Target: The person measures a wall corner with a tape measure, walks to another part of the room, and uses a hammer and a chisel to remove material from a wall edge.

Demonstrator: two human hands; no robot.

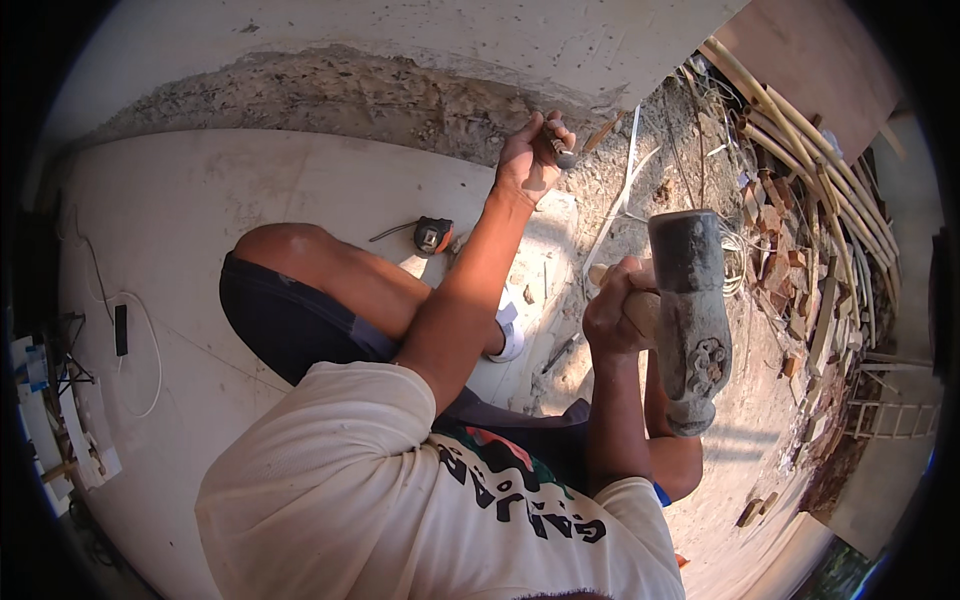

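Note:
My left hand (525, 165) is closed around a dark metal chisel (563, 152) at the foot of the wall, its blunt end facing back toward me. The chisel's far end is hidden behind my fingers. In my right hand (610, 315) a ball-peen hammer (690, 310) is gripped by its wooden handle. The hammer head is raised close to the camera, apart from the chisel. Along the base of the pale wall (480, 40) runs a rough, broken strip of bare mortar (380, 100), right beside my left hand.
On the pale floor board (200, 190) lies a black and orange tape measure (432, 236) near my bent knee. Bamboo poles (830, 170) and broken wood and brick pieces (775, 240) pile up at the right. A white cable (155, 370) curls at the far left.

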